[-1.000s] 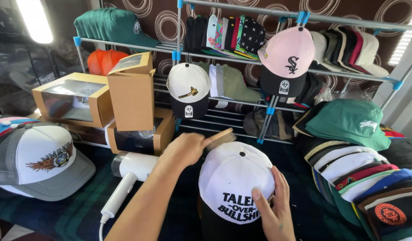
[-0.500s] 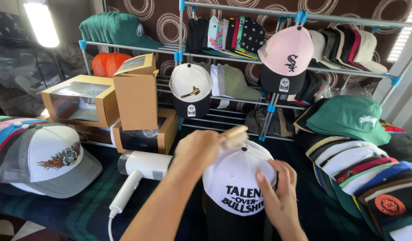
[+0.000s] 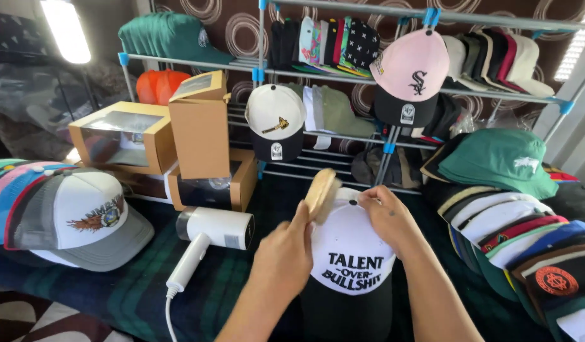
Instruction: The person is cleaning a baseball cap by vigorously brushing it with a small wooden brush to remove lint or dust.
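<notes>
Single view only, head-worn camera, so nothing shared with a second view. Looks forward and down from above the person's forearms, which enter from the bottom edge. Close range: left hand [image 3: 286, 253] and right hand [image 3: 386, 215] sit low centre, with the white-and-black cap [image 3: 349, 253] right under the lens. Farther off, facing the camera, the metal rack [image 3: 343, 82] of caps fills the upper frame; the dark plaid table [image 3: 115, 297] spreads below left.

Left of my brush hand, the dark green plaid cloth [image 3: 115, 297] carries a white handheld steamer [image 3: 210, 234]. A grey-brimmed trucker cap [image 3: 83, 221] lies further left, cardboard boxes [image 3: 204, 183] beyond.
</notes>
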